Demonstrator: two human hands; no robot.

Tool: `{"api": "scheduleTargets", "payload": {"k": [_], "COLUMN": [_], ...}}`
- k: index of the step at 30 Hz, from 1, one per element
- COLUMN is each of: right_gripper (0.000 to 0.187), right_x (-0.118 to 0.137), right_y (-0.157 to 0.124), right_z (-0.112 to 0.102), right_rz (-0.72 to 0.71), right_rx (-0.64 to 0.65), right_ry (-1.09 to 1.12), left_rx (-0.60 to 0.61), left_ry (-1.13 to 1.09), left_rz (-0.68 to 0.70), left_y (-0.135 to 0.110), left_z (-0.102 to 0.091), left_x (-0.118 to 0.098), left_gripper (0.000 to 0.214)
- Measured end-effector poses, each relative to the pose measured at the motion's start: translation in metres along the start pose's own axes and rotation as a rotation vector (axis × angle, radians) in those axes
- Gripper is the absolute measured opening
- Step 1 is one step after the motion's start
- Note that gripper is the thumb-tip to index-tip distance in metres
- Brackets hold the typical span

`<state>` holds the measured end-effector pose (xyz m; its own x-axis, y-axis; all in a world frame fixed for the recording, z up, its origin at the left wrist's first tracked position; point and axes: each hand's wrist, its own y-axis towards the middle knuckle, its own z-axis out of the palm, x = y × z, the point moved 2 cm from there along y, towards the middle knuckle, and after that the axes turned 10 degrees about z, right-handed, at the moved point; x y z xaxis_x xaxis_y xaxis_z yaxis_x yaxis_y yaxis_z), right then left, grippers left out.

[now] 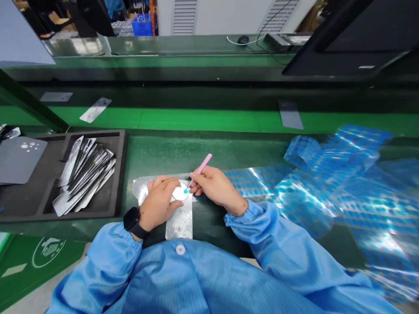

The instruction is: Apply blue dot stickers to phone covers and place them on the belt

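In the head view, the left hand (158, 203) lay half-curled, its fingertips bearing down on a narrow, silver, foil-like rectangular card (179, 224) and steadying it beside a pale round patch (180, 192). Whether it gripped the card's edge could not be told. The right hand (214, 187) pinched slim pink tweezers (200, 169) low on the arms, a short, controlled hold that brought their tips to a small glossy blue disc (186, 190) at the patch's rim. Both wrists were braced close together on the green workbench (209, 152). To the right sprawled a crumpled, shiny blue film (327, 187) dotted with round blanks; to the left, similar silver cards (85, 176) lay stacked in a black foam tray (119, 174).
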<state>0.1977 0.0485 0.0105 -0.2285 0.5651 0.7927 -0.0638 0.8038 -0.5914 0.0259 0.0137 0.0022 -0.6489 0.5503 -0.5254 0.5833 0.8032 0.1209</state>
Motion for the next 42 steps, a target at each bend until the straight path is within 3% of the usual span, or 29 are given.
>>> {"api": "scheduleTargets", "payload": {"k": [27,42], "right_gripper": [0.023,0.015], "right_x": [0.001,-0.009], "right_y": [0.000,0.005], "right_z": [0.003,0.001], "right_rz": [-0.011,-0.097], "right_rx": [-0.049,-0.052], "right_ry": [-0.082,-0.122], "left_rx": [-0.003,0.089], "left_ry": [0.056,0.174], "left_rz": [0.052,0.080], "left_y": [-0.002,-0.002], "left_z": [0.001,0.001], "left_x": [-0.001,-0.006], "left_gripper": [0.037,0.028]}}
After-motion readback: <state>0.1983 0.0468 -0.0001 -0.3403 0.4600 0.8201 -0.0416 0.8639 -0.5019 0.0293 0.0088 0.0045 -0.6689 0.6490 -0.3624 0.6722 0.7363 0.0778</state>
